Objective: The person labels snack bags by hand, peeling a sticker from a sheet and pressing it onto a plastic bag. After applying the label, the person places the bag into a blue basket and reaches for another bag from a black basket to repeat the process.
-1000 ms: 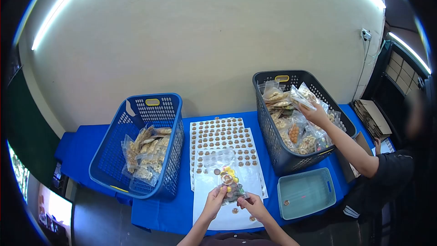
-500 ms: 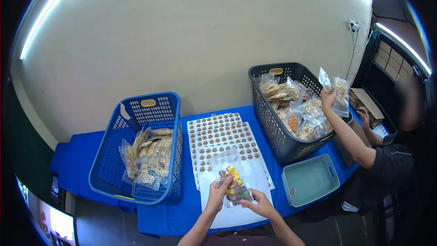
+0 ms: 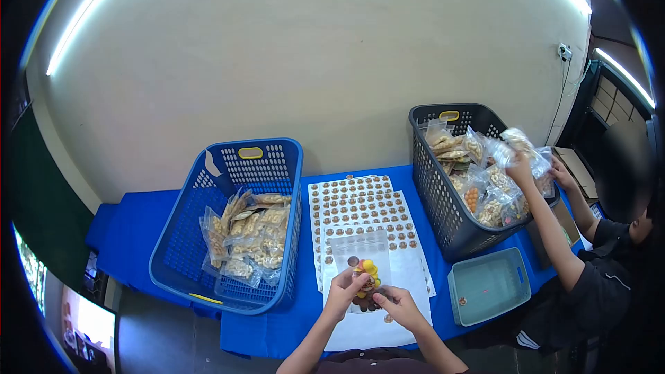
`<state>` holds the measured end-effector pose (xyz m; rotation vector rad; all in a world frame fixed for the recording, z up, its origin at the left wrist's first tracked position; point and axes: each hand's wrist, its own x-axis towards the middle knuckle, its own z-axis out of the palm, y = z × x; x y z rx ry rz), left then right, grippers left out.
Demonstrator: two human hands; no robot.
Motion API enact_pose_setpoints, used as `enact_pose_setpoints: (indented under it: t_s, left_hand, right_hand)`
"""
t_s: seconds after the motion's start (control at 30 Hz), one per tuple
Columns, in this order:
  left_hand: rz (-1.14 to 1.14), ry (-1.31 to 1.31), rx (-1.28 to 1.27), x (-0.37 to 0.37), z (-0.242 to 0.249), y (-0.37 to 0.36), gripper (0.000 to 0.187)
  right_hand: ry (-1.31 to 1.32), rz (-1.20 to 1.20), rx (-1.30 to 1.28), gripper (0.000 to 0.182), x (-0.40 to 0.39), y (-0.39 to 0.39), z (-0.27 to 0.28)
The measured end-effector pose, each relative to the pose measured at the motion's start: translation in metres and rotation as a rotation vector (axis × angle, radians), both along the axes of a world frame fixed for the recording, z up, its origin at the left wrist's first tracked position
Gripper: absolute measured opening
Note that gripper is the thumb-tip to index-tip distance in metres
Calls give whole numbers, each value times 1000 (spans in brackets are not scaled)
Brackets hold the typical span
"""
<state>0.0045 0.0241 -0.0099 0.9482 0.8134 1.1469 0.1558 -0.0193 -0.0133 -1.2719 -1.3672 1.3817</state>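
Note:
A clear zip bag of round, coloured candies (image 3: 369, 268) is upright over the sticker sheets, its unfilled upper part pointing away from me. My left hand (image 3: 341, 292) pinches its left side, thumb across the front. At the lower right of the bag, my right hand (image 3: 400, 307) grips with thumb and fingers. Yellow pieces show at the top of the filling and dark brown ones lower down. Under the bag lie white sheets of round brown stickers (image 3: 352, 201). A single round sticker (image 3: 388, 318) shows just below my right hand.
At left stands a blue basket (image 3: 163, 263) with bags of pale snacks (image 3: 253, 235). A dark grey basket (image 3: 443, 197) at right is heaped with snack bags. A co-worker's hand (image 3: 521, 166) holds bags over it. In front sits a green tray (image 3: 492, 312) on the blue-covered table (image 3: 239, 336).
My view has swung slightly left, shifting the scene rightward. My hands have turned the candy bag more upright. The co-worker's raised bags have come down over the grey basket.

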Motion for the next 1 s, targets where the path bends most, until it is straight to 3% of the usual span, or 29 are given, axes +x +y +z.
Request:
enact_pose_setpoints:
  t_s: [0.13,0.23,0.43,0.53,0.63,0.7,0.77,0.87,1.0]
  left_hand:
    - [59,127,0,3,-4,1,31]
    - [115,97,22,2,-11,9,31]
    - [-17,-55,-89,-1,-10,10,47]
    - [-124,82,-76,-21,-11,6,44]
    - [-149,159,-75,-42,1,-2,35]
    - [-149,170,-46,-56,7,-9,31]
    - [-114,171,-48,-67,15,-17,30]
    - [-64,182,-22,-81,28,-31,31]
    - [-44,270,154,-111,48,-45,31]
  right_hand:
    - [205,-16,-1,24,-5,4,-14]
    - [144,1,-101,24,-7,1,5]
    - [281,-154,-51,23,17,18,-7]
    - [271,-297,46,27,60,42,-3]
    - [528,-494,158,26,105,68,31]
    - [712,-470,227,39,132,84,45]
    - [764,-521,208,39,136,89,48]
    - [675,-374,106,35,122,85,21]
    - [489,-354,-20,17,97,75,-28]
